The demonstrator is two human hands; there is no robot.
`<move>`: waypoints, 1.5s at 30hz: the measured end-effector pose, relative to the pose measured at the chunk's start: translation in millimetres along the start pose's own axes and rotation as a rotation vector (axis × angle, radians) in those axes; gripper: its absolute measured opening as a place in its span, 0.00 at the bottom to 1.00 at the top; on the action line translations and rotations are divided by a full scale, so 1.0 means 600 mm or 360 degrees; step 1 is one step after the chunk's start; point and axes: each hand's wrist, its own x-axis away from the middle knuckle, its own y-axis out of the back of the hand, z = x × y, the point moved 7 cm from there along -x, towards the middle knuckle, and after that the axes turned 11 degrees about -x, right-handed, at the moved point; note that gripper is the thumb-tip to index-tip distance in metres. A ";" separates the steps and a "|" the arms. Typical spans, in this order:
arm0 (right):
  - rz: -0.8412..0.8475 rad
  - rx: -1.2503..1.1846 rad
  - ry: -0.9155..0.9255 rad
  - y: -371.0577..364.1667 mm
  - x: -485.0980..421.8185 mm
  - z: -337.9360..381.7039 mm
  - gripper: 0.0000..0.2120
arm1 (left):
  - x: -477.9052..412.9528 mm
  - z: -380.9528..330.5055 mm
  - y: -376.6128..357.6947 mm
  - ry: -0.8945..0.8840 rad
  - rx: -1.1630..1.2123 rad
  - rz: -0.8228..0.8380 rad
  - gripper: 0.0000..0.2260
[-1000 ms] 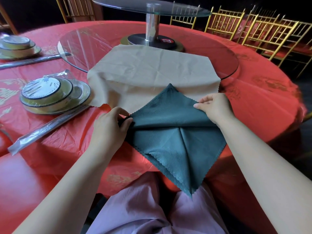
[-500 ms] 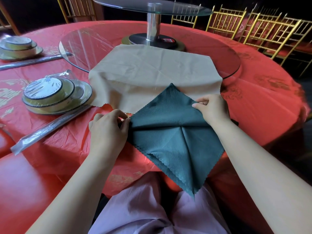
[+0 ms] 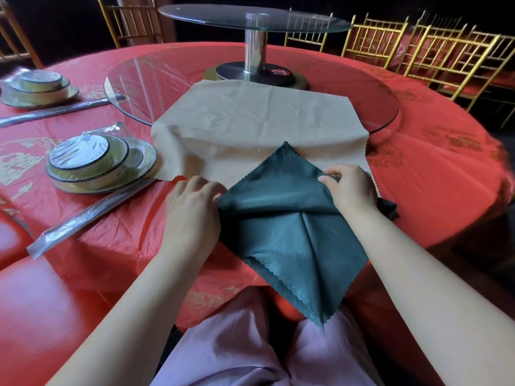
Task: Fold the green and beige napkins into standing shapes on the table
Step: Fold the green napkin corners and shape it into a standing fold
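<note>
**Ana:** Two napkins, fine, but begin with the biggest thing. What carries them?

**Ben:** A round surface under a red plastic cloth, with gold-framed chairs along its far right side. At its middle stands a two-tier clear glass turntable on a steel post.

**Ana:** And the beige one?

**Ben:** The plain beige cloth napkin lies spread open. Its far half is on the lower glass disc and its near half drapes down onto the red cloth.

**Ana:** The green?

**Ben:** The dark green scalloped-edge napkin lies as a diamond at the near rim. Its far point overlaps the beige napkin's near edge. Its near point hangs over the rim above lilac trousers. A crease runs down its middle, and a fold crosses it from hand to hand.

**Ana:** The hands?

**Ben:** The left hand sits at the diamond's left corner, fingers curled over the folded corner and gripping it. The right hand is at the right corner, thumb and fingers pinching a gathered fold of green cloth. A bit of that cloth pokes out beyond the wrist.

**Ana:** Anything smaller?

**Ben:** On the left are two shrink-wrapped sets of cream bowls and plates, a near set and a far set. Each has wrapped chopsticks lying just beside it.
</note>
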 end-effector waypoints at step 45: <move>0.1200 0.0707 0.0409 -0.024 0.059 -0.021 0.25 | -0.021 -0.096 -0.107 -0.0286 -0.0351 0.0847 0.34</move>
